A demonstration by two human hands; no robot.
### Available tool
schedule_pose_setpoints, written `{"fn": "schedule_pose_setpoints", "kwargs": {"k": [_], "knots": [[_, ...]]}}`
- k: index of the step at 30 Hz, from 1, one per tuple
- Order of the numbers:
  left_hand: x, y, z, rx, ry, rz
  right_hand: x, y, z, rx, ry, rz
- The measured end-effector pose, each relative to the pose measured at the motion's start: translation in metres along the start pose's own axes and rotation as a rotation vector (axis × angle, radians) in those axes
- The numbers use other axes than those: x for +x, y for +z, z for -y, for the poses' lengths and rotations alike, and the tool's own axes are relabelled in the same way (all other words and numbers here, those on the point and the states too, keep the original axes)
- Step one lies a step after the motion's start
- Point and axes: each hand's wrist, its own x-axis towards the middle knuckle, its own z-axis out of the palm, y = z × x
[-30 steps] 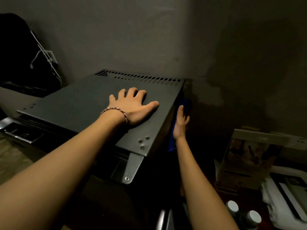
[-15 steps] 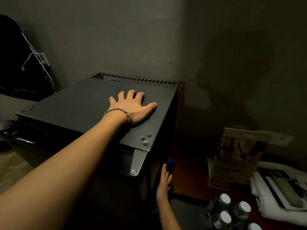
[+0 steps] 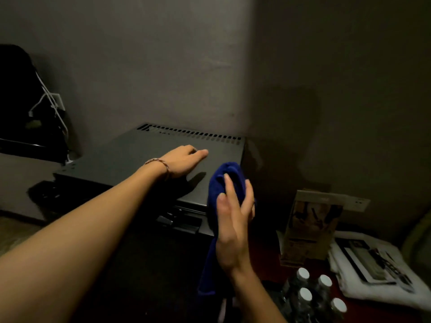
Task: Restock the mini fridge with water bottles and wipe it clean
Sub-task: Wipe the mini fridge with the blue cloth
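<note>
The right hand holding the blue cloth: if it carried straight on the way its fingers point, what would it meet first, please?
Most likely the mini fridge. The right hand, gripping the blue cloth, points up and away toward the top panel's right front corner. Depth is unclear, so it might instead pass beside that edge toward the wall.

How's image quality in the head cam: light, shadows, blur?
Head view: dim, one light from upper left; left hand casts a hard shadow on the dark grey metal fridge top; blue cloth in right hand stays readable; white-capped bottles soft, edges bowed.
</note>
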Motion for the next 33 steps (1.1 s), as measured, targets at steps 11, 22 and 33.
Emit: {"fn": "schedule_pose_setpoints", "kwargs": {"k": [11, 22, 33], "knots": [[-0.069, -0.04, 0.1, 0.16, 0.123, -0.019, -0.005, 0.018, 0.062, -1.07, -0.041, 0.377], [-0.101, -0.049, 0.154, 0.408, 0.061, 0.011, -0.025, 0.049, 0.063, -1.131, -0.166, 0.145], [-0.154, -0.063, 0.211, 0.386, 0.014, -0.149, -0.013, 0.054, 0.053, -1.178, -0.225, -0.215]]}}
